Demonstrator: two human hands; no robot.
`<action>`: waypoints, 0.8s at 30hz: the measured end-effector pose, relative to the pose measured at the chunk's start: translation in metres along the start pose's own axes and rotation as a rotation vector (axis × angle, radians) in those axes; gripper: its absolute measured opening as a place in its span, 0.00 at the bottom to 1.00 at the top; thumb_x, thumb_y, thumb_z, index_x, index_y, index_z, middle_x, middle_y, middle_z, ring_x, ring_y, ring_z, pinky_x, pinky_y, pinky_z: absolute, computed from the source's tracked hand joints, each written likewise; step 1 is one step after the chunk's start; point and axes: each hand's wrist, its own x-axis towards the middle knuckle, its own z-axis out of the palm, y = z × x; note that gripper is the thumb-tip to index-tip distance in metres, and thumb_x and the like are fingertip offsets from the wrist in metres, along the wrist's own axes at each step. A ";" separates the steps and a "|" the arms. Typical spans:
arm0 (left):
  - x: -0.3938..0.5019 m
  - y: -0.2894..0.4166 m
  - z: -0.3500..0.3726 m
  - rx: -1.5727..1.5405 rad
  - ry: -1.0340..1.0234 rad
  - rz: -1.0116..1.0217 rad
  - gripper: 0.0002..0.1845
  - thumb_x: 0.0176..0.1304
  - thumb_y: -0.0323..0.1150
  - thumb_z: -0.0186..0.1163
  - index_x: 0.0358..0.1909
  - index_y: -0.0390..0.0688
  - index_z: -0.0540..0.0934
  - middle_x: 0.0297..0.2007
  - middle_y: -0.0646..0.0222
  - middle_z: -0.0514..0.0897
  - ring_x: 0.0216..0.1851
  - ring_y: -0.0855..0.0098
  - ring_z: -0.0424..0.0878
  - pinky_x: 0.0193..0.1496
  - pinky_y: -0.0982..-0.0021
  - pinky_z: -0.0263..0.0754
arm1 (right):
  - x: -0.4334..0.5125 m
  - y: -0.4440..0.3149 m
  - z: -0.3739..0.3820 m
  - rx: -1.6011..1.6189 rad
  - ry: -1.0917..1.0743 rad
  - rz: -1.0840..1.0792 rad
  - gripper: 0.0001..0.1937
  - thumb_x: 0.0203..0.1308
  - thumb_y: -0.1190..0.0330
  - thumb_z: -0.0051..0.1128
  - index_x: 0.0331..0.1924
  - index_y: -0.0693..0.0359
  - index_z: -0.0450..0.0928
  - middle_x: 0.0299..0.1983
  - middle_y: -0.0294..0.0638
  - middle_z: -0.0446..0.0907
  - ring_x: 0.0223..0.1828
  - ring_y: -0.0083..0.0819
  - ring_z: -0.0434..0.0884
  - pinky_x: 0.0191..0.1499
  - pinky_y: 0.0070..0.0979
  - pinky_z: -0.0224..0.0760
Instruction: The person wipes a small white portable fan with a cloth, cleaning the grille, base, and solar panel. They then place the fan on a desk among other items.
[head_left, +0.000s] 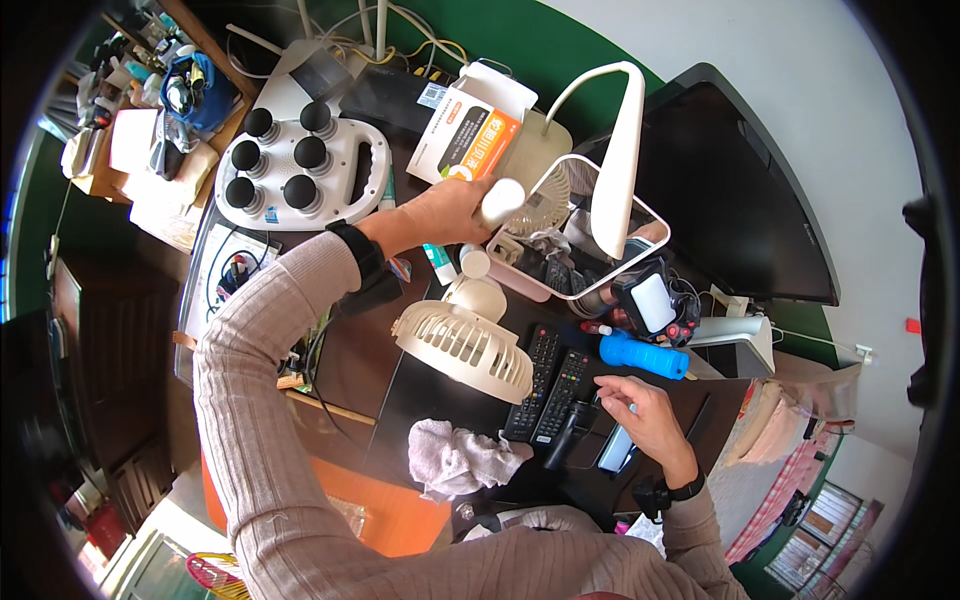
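Note:
My left hand (442, 210) grips a small white bottle (502, 199), its round end towards me, in front of a white and orange medicine box (469, 139). Beside that hand stand another white-topped bottle (474, 261) and a square mirror (581, 232). A cream desk fan (465, 349) sits just below it, tilted down towards the table. Over the table's right side hovers my right hand (652, 420), fingers a little apart and nothing seen in them. Under it lie a light-blue flat object (616, 450) and a black handled tool (571, 435).
Two black remote controls (559, 394) lie beside a crumpled grey cloth (461, 457). A blue cylinder (643, 356) rests beyond them. A white massager (300, 172) with black knobs stands back left. The white desk lamp (619, 172) arches before a dark monitor (742, 195).

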 end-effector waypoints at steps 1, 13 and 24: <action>-0.001 -0.001 0.003 0.054 0.014 0.016 0.34 0.51 0.37 0.70 0.60 0.37 0.72 0.41 0.46 0.86 0.45 0.48 0.86 0.52 0.57 0.80 | 0.000 0.000 0.001 -0.004 -0.003 -0.011 0.15 0.66 0.73 0.60 0.56 0.63 0.80 0.42 0.45 0.84 0.39 0.33 0.85 0.44 0.27 0.78; -0.013 -0.015 -0.008 0.232 0.143 0.173 0.24 0.51 0.20 0.56 0.54 0.41 0.76 0.48 0.49 0.82 0.47 0.45 0.82 0.52 0.53 0.78 | 0.000 0.001 -0.002 0.003 -0.006 0.009 0.15 0.66 0.74 0.59 0.55 0.64 0.80 0.42 0.43 0.85 0.41 0.29 0.85 0.44 0.25 0.78; 0.054 -0.011 -0.064 0.721 0.313 0.016 0.32 0.48 0.21 0.67 0.59 0.45 0.75 0.52 0.61 0.77 0.49 0.54 0.83 0.48 0.54 0.79 | 0.000 0.005 0.006 0.067 0.002 -0.051 0.15 0.66 0.74 0.60 0.56 0.64 0.80 0.40 0.44 0.84 0.37 0.31 0.84 0.43 0.26 0.78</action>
